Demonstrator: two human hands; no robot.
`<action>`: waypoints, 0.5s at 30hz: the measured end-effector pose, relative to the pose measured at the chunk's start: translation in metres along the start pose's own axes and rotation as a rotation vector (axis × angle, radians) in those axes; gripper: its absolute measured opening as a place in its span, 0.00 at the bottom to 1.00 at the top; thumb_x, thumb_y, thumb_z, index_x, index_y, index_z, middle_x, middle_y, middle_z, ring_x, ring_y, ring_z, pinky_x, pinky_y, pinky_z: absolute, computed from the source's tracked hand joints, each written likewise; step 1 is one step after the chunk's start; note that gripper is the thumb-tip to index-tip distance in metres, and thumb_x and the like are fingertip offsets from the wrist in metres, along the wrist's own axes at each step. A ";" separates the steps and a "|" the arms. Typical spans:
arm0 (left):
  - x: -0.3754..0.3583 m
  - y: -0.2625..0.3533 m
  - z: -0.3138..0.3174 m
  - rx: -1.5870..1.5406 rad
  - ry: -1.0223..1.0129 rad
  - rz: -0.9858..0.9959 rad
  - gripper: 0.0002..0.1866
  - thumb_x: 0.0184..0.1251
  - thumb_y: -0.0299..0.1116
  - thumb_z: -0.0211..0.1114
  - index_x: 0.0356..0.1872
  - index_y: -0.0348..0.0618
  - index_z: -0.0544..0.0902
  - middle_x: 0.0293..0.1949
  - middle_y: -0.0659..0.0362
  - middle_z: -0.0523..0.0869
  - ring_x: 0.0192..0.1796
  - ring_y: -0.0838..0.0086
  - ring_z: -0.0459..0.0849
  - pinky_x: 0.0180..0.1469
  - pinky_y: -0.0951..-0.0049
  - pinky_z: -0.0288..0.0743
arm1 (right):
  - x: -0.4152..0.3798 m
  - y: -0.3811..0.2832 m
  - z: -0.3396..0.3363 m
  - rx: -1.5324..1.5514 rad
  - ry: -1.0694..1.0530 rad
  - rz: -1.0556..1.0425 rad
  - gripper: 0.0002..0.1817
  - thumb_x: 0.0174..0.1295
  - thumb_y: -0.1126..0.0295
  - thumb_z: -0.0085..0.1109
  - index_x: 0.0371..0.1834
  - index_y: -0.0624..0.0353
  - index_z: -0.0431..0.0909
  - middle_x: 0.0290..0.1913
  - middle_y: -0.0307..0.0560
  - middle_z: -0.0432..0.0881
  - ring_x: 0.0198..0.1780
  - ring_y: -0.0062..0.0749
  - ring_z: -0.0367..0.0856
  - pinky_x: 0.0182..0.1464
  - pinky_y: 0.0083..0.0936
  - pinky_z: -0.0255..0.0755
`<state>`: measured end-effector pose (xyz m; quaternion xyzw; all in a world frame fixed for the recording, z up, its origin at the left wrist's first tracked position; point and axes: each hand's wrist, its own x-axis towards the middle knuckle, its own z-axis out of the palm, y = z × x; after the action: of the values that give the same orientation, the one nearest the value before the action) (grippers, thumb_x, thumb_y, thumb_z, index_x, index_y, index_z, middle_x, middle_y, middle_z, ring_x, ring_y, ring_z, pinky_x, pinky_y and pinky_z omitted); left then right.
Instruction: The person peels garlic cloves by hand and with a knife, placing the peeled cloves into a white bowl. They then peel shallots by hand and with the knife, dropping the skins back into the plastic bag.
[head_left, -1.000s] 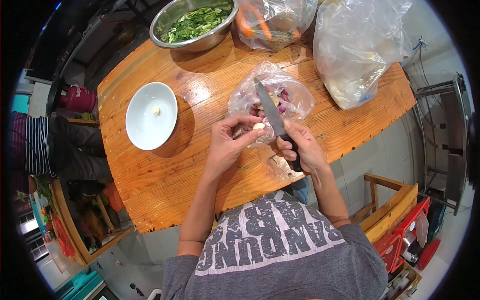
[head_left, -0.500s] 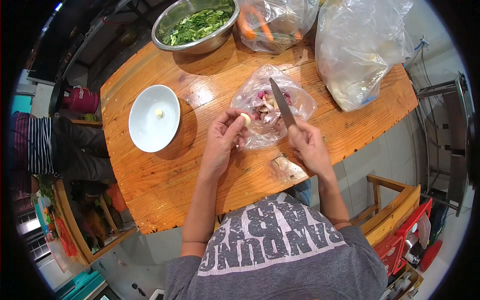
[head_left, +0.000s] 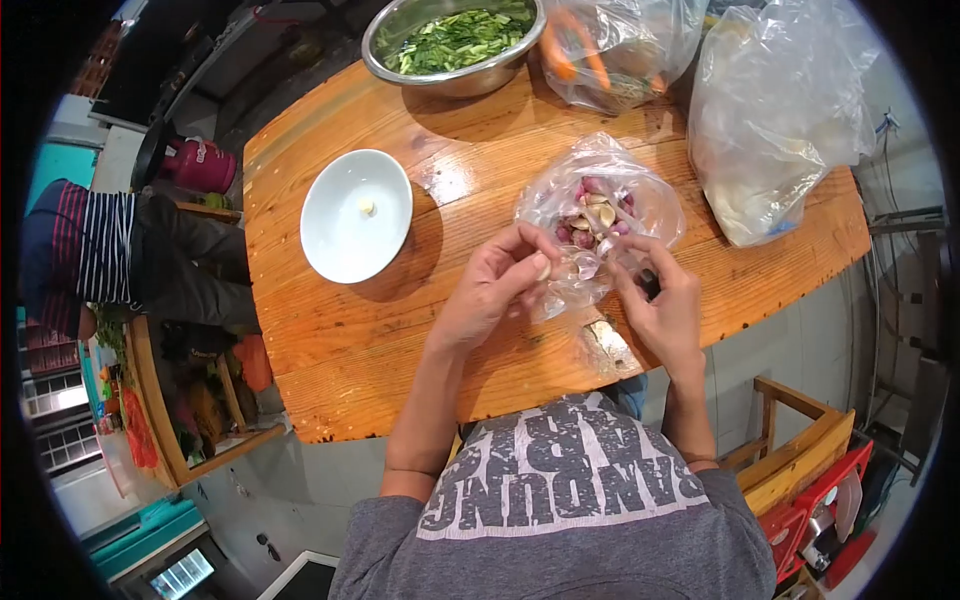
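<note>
My left hand (head_left: 490, 290) pinches a pale garlic clove (head_left: 542, 266) between thumb and fingers, at the near left edge of an open clear plastic bag (head_left: 655, 215). In the bag lie garlic cloves (head_left: 603, 213) and small purple-red shallots (head_left: 582, 238). My right hand (head_left: 662, 305) is closed at the bag's near right edge, its fingertips by some papery skin. A dark part of the knife (head_left: 649, 284) shows inside its curled fingers; the blade cannot be made out. To the left, a white bowl (head_left: 330, 235) holds one peeled clove (head_left: 367, 207).
A steel bowl (head_left: 455, 82) of chopped greens stands at the back of the wooden table (head_left: 400, 350). Beside it are a bag with carrots (head_left: 578, 55) and a large clear bag (head_left: 770, 140). Another person (head_left: 100, 245) is at the far left.
The knife blade, upright over the bag before, is no longer visible. My right hand has turned and come closer to my left hand at the bag. The view has shifted.
</note>
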<state>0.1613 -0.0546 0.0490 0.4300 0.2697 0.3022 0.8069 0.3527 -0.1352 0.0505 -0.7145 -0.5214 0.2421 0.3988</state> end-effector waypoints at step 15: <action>-0.007 0.027 -0.012 0.335 0.301 0.237 0.07 0.71 0.35 0.55 0.42 0.44 0.74 0.32 0.65 0.74 0.27 0.89 0.64 0.27 0.89 0.58 | -0.008 0.019 0.017 -0.205 0.034 -0.172 0.25 0.48 0.70 0.66 0.54 0.49 0.75 0.21 0.46 0.79 0.20 0.36 0.79 0.23 0.30 0.68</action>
<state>0.1411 -0.0412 0.0675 0.5364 0.3806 0.4064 0.6342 0.3471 -0.1397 0.0249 -0.7083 -0.5958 0.1401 0.3518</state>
